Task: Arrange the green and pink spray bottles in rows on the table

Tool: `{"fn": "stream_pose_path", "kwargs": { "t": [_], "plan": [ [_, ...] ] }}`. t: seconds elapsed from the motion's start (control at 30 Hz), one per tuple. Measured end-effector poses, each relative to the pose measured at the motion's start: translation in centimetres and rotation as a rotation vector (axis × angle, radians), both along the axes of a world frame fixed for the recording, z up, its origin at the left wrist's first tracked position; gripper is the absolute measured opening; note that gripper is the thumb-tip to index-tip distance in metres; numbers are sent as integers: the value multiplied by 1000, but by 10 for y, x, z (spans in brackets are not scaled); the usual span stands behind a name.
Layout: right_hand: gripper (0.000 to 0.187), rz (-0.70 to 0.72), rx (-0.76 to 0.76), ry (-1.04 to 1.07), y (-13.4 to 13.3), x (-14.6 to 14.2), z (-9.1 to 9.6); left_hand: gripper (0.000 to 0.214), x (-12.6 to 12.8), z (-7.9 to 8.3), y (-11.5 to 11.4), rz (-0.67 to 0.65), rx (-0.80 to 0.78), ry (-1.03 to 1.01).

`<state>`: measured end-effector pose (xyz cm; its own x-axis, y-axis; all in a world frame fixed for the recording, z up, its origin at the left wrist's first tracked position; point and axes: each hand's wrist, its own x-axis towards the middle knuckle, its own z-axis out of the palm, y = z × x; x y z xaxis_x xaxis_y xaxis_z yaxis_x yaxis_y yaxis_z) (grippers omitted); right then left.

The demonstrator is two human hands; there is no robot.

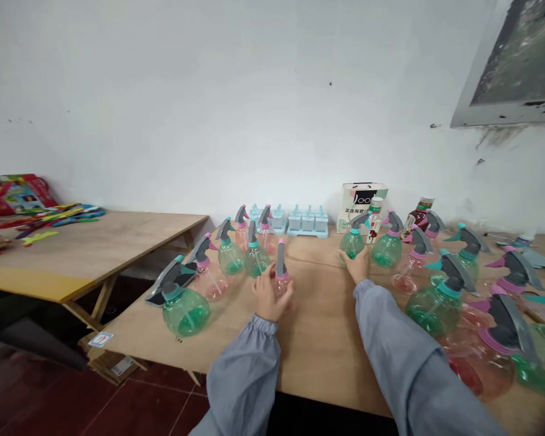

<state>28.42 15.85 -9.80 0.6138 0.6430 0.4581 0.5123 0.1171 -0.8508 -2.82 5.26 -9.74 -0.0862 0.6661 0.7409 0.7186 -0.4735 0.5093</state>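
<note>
My left hand (269,295) is wrapped round a pink spray bottle (281,275) with a grey trigger head, standing upright on the wooden table (318,345). My right hand (358,264) reaches further back and grips the base of a green spray bottle (352,241). Both arms wear grey sleeves. Several more green and pink spray bottles stand in a cluster to the left (231,254) and to the right (436,303) of my hands.
Light blue ice-lolly moulds (307,221), a white carton (362,203) and a dark drink bottle (420,215) stand by the wall. A second wooden table (86,248) at the left carries coloured items (49,218). The floor is red tile (72,399).
</note>
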Motion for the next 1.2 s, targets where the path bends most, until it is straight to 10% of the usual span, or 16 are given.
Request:
{"fn": "stream_pose_path", "kwargs": {
  "t": [0.37,0.6,0.73,1.2],
  "plan": [
    [144,57,67,43,-34,-12,-6,81,7,56,3,-325,-113,-139],
    [97,209,56,56,-101,-41,-35,48,24,91,26,-787,-452,-411],
    [79,340,33,77,-127,-50,-36,48,42,90,19,-996,-571,-666],
    [68,390,-2,97,-129,-51,-32,37,44,68,15,-952,-511,-725]
  ]
}}
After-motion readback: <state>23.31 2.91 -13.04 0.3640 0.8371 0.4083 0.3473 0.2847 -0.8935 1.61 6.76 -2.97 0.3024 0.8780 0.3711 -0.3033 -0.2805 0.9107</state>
